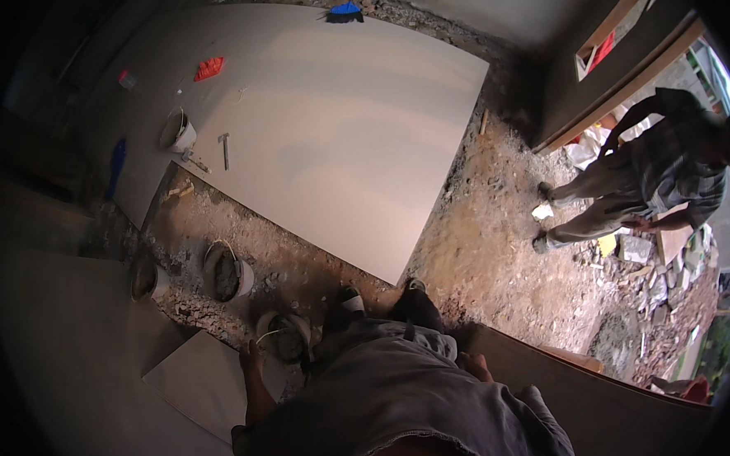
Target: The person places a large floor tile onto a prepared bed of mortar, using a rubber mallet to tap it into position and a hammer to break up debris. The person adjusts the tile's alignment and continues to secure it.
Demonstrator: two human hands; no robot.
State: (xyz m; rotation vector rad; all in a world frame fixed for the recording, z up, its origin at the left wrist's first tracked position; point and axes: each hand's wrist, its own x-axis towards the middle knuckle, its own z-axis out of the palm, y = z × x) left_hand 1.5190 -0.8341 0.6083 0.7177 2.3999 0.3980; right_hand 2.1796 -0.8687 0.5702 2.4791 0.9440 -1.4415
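Note:
My left hand [252, 359] hangs low at my left side, beside a bucket [308, 328] of grey wet mortar. Nothing is plainly visible in it, and its fingers are too dark and small to read. A flat square panel [200, 380] leans or lies just left of that hand. At my right side, my right hand [476, 367] shows only in part beyond my shirt. Closest to it is the upper edge of a large brown board [539, 365]; I cannot tell whether they touch. The fingers of this hand are not clear either.
Ahead lies a large pale slab surface [369, 146] with a hammer [224, 150], a white bucket [177, 134], an orange-red item [210, 69] and a blue broom [344, 12]. Two more buckets [245, 279] [161, 282] stand left on rough ground. Another person [657, 165] stands right, near rubble [668, 269].

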